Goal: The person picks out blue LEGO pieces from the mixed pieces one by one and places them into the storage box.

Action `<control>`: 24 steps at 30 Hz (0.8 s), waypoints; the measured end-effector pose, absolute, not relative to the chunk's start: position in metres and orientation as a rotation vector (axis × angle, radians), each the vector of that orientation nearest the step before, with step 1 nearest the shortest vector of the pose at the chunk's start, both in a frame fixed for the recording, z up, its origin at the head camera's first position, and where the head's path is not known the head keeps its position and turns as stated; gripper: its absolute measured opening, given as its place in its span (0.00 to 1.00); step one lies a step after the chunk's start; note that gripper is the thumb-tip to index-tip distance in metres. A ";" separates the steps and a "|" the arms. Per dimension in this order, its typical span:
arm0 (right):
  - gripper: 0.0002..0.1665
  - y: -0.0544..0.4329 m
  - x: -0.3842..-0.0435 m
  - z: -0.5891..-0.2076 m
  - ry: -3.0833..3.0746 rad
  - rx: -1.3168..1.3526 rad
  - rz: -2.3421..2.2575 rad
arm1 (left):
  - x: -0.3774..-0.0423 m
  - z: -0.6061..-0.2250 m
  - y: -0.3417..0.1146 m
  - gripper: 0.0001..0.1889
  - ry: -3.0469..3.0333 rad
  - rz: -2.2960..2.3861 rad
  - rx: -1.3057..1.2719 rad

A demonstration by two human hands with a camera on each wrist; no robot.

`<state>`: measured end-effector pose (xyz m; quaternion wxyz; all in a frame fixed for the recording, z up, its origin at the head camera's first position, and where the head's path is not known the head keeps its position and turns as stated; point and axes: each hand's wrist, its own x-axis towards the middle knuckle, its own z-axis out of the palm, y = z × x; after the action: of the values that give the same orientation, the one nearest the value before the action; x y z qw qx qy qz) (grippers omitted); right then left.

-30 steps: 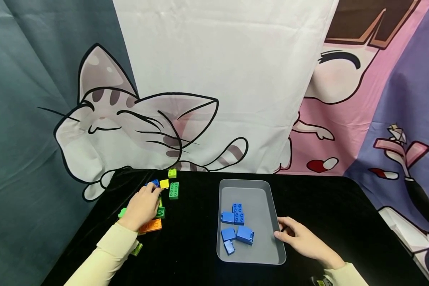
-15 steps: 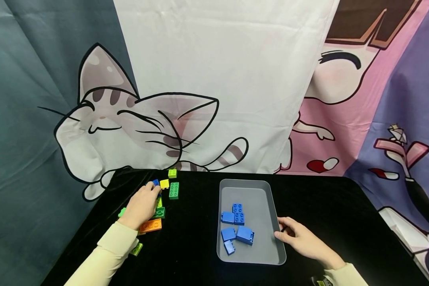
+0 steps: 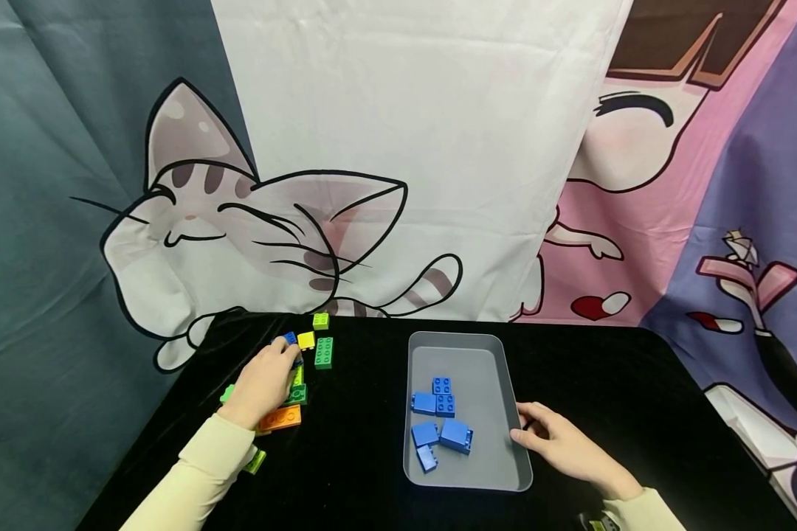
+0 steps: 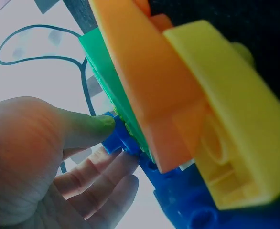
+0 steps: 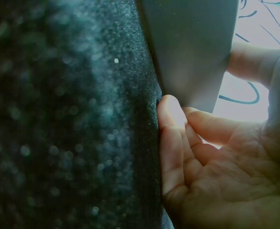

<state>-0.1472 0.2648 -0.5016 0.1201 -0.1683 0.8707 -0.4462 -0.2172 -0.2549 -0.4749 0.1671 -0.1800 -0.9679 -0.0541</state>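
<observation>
My left hand [image 3: 260, 385] is among the loose toy bricks at the left of the table. In the left wrist view its thumb and fingers pinch a small blue brick [image 4: 113, 138]. Close by are a green brick [image 4: 104, 59], an orange brick [image 4: 145, 81] and a yellow brick [image 4: 231, 119], with more blue bricks [image 4: 188, 202] below. My right hand [image 3: 561, 446] holds the right edge of a grey tray [image 3: 481, 464]. In the right wrist view the thumb [image 5: 247, 62] lies at the tray's rim and the other fingers curl against its side wall [image 5: 192, 52].
Several blue bricks [image 3: 455, 435] lie in the tray's left half. A green brick [image 3: 324, 353], a small yellow brick [image 3: 306, 340] and a lime brick [image 3: 321, 321] lie beyond the left hand. An orange brick [image 3: 282, 418] is near its wrist. Printed cloth [image 3: 412, 133] hangs behind the black table.
The left hand has stayed almost in place, with only a slight shift of its fingers among the bricks. The right hand, tray and blue bricks in it have not moved.
</observation>
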 end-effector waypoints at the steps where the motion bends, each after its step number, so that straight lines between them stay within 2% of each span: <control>1: 0.27 0.265 -0.147 -0.502 2.546 -0.491 -1.302 | -0.217 -0.475 -0.254 0.13 -2.747 -0.163 -0.520; 12: 0.28 0.265 -0.147 -0.502 2.540 -0.490 -1.306 | -0.209 -0.472 -0.240 0.11 -2.709 -0.212 -0.598; 24: 0.28 0.265 -0.147 -0.502 2.545 -0.489 -1.298 | -0.201 -0.464 -0.216 0.14 -2.650 -0.171 -0.691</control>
<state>-0.1468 0.2646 -0.5017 0.1213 -0.1675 0.8715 -0.4446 -0.2006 -0.2159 -0.4636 0.1977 -0.2468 -0.9467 -0.0613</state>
